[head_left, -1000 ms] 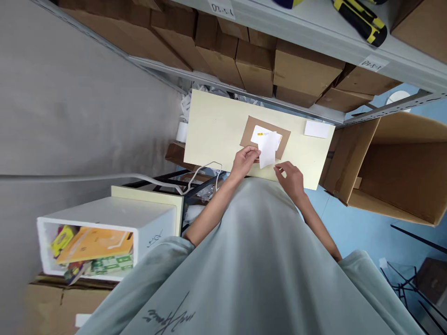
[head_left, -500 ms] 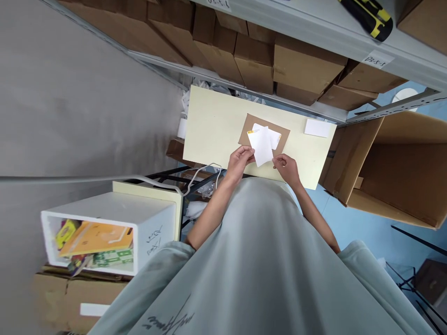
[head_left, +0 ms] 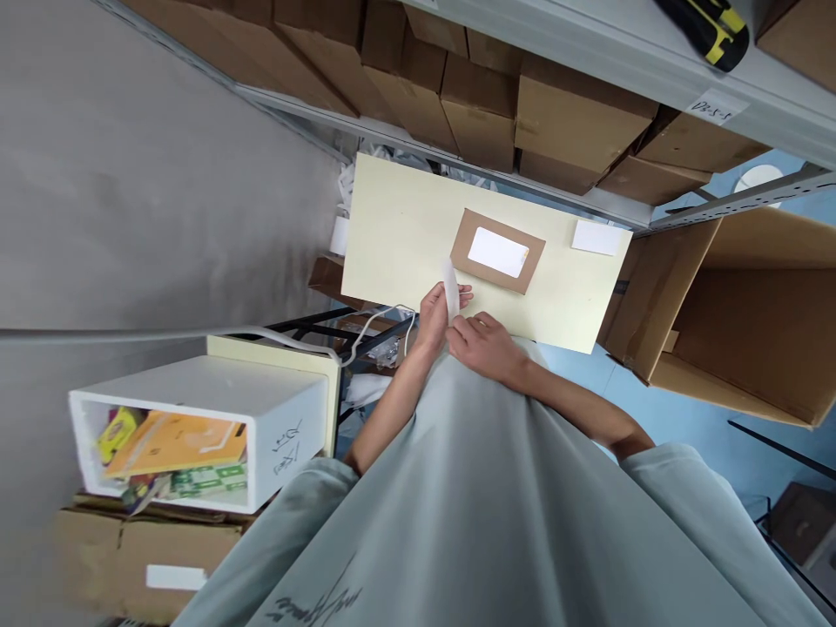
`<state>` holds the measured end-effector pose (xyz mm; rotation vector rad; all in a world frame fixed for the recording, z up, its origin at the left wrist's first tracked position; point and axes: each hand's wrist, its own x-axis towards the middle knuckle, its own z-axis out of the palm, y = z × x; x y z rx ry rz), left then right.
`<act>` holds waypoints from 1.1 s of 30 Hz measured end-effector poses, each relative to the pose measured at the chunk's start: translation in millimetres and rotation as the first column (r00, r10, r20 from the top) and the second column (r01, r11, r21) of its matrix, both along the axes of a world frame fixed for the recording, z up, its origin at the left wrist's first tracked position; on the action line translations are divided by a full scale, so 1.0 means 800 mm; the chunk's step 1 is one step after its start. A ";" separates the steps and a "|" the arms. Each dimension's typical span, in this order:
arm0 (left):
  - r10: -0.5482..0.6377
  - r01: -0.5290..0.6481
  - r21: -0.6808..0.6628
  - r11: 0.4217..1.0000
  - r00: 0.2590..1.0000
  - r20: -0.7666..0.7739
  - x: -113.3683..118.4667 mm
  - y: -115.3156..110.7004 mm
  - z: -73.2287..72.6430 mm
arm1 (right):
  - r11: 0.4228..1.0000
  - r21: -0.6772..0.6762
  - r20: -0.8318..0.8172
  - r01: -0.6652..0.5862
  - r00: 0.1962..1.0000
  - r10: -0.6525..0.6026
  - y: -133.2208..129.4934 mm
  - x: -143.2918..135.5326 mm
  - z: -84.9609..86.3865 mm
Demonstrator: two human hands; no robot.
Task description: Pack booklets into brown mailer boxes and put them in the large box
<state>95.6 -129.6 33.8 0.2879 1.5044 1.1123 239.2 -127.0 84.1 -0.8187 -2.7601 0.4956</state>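
Observation:
My left hand (head_left: 436, 315) grips a white sheet of paper (head_left: 451, 292), seen nearly edge-on, near the front edge of the cream tabletop (head_left: 398, 226). Close against its lower end is my right hand (head_left: 487, 341), with the fingers curled on the paper's bottom part. Just beyond the hands lies a flat brown cardboard piece (head_left: 465, 233) on the tabletop. A white card or label (head_left: 497, 252) with a small yellow mark rests on that cardboard. The print on the paper cannot be made out.
A small white stack (head_left: 596, 237) sits at the tabletop's right end. Brown boxes (head_left: 581, 113) fill the shelf behind. An open carton (head_left: 709, 331) stands at right. A white bin (head_left: 287, 435) with colourful packets is at left, near a white cable (head_left: 306, 348).
The white paper has moved left and toward me, off the cardboard, and turned edge-on. My right hand has crossed left to join my left hand. The label on the cardboard is now uncovered.

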 end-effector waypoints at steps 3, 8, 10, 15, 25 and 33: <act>0.004 -0.003 0.021 1.000 1.000 -0.024 -0.007 -0.004 -0.005 | 0.996 -0.003 0.002 -0.085 0.996 0.085 -0.009 -0.002 0.006; 0.049 -0.049 0.003 0.999 0.999 0.010 -0.016 -0.006 -0.010 | 1.000 0.018 -0.014 -0.026 1.000 0.026 -0.008 0.016 0.007; 0.052 -0.052 0.012 0.999 0.999 -0.007 -0.017 -0.007 -0.008 | 0.999 0.013 -0.020 0.048 0.999 -0.048 -0.001 0.026 0.007; 0.083 -0.083 0.026 0.996 0.997 0.008 -0.016 -0.004 -0.003 | 0.972 -0.037 -0.022 0.230 0.973 -0.231 0.029 0.053 0.011; -0.054 0.055 -0.022 0.998 0.998 0.040 0.003 0.009 -0.014 | 0.825 -0.296 0.035 0.481 0.869 -0.494 0.097 0.081 0.008; -0.019 0.017 -0.060 0.998 0.999 -0.044 0.027 0.036 -0.042 | 0.546 -0.621 0.010 0.562 0.703 -0.711 0.148 0.099 -0.071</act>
